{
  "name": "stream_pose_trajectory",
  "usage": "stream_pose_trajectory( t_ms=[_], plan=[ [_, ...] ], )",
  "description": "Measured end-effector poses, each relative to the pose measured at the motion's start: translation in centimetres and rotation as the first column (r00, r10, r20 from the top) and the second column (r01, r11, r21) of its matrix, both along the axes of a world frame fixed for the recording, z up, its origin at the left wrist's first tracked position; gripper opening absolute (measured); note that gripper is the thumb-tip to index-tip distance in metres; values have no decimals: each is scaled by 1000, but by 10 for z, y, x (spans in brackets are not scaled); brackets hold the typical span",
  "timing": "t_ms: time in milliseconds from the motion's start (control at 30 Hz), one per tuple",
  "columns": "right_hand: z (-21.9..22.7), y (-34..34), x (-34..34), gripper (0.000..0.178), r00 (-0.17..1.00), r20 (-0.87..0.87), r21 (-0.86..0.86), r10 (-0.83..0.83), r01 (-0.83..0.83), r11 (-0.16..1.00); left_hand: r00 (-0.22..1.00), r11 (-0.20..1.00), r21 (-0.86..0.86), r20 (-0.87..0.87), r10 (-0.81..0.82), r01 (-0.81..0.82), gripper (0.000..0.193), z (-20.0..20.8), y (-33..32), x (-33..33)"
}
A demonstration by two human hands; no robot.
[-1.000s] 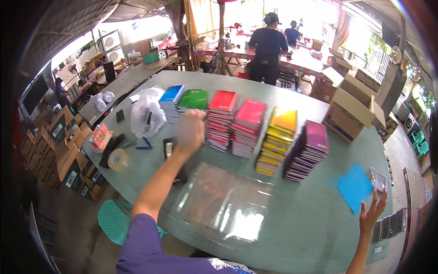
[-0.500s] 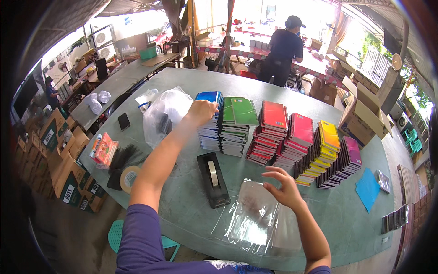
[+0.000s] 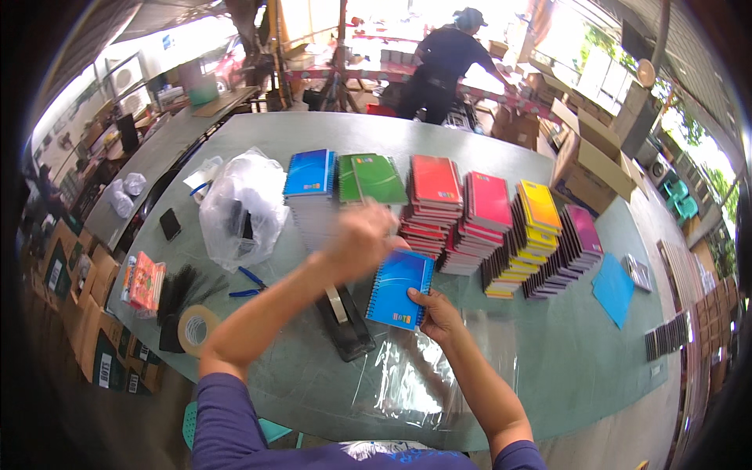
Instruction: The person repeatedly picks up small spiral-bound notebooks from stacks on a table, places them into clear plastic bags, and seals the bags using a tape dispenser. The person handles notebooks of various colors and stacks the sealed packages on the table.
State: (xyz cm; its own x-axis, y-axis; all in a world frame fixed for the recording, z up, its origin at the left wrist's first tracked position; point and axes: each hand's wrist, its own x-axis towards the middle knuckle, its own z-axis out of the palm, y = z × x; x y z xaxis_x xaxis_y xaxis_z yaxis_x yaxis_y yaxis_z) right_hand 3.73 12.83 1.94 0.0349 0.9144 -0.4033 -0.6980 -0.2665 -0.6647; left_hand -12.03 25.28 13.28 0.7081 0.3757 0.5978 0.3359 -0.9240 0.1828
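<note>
1. One blue notebook (image 3: pixel 401 288) is in my right grip (image 3: pixel 439 313), my thumb pressed on the front cover near its lower right edge and the other fingers behind it.
2. The spiral binding runs down the notebook's left side, and the cover faces up toward me, tilted slightly.
3. My left grip (image 3: pixel 364 239) is a blur by the notebook's upper left corner; I cannot tell whether it is open or closed, or whether it touches the cover.
4. Six stacks of notebooks stand in a row beyond my arms, left to right: the blue stack (image 3: pixel 309 172), the green stack (image 3: pixel 372 180), the red stack (image 3: pixel 435 178), the pinkish-red stack (image 3: pixel 487 200), the yellow stack (image 3: pixel 539 207) and the purple stack (image 3: pixel 581 229).
5. Clear plastic sheets (image 3: pixel 486 352) lie on the green surface (image 3: pixel 580 368) under my right forearm, shining with glare.
6. Just left of them sits a black tape dispenser (image 3: pixel 348 333), partly covered by my left arm.
7. Farther left I have a tape roll (image 3: pixel 197 330), a blue-handled tool (image 3: pixel 249 283) and a whitish plastic bag (image 3: pixel 243 207).
8. Off to my right, a bright blue sheet (image 3: pixel 612 290) lies beside a clear case (image 3: pixel 638 272).
9. Past the far edge, a person in dark clothing (image 3: pixel 442 66) leans toward another table.
</note>
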Motion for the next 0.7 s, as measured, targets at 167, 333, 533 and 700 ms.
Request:
stream_pose_trajectory(
  t_ms=[167,333,533,700],
  plan=[
    [-21,-19,11,42,998,-31,-57,48,-50,997,982,915,362,-1,190,-177,23,-36,81,-3],
    [-10,-41,42,48,904,-422,78,64,-34,996,984,902,425,179,0,-77,24,-15,-32,14],
    [-25,-48,48,46,994,-91,63,52,-47,997,974,976,144,-133,181,-161,38,-23,0,37],
    [-11,-45,48,44,988,-57,80,141,-136,987,948,929,213,172,268,-302,29,-30,73,7]
  ],
)
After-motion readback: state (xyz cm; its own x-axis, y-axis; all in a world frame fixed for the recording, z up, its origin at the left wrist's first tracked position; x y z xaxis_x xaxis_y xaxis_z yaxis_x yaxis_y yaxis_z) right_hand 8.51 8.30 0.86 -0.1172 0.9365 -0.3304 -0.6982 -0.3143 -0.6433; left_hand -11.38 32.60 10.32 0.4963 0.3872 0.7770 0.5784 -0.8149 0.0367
